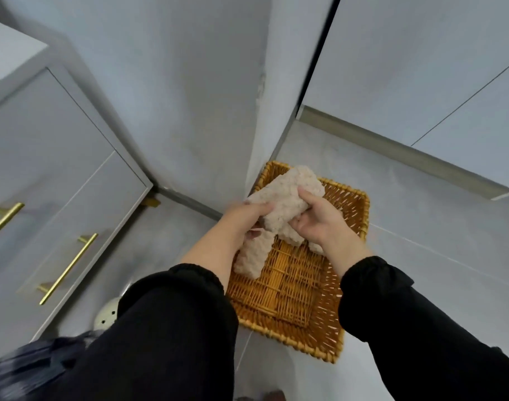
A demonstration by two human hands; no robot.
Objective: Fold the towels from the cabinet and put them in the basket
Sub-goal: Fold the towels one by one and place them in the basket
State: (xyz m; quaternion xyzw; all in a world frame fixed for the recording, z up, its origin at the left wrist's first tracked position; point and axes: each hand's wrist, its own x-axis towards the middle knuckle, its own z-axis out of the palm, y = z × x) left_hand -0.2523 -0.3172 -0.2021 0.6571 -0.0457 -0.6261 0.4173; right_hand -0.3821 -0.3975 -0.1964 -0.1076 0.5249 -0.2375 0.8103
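One towel, pale and thick-piled, is held as a chunky folded bundle over the far half of the basket. Its loose ends droop toward the basket's left edge and woven bottom. The left hand grips the bundle's near-left end with fingers curled under it, though blur hides the detail. The right hand clasps the right side, thumb on top and fingers wrapped beneath. The towel looks light, soft and floppy rather than slippery, so the fold will probably slump unless it is supported from below at both ends. Keeping the folded edges pressed together seems the safest hold while lowering it. The basket stands on the pale tiled floor, its far corner against a wall corner. A cabinet with brass bar handles stands to the left, well apart.
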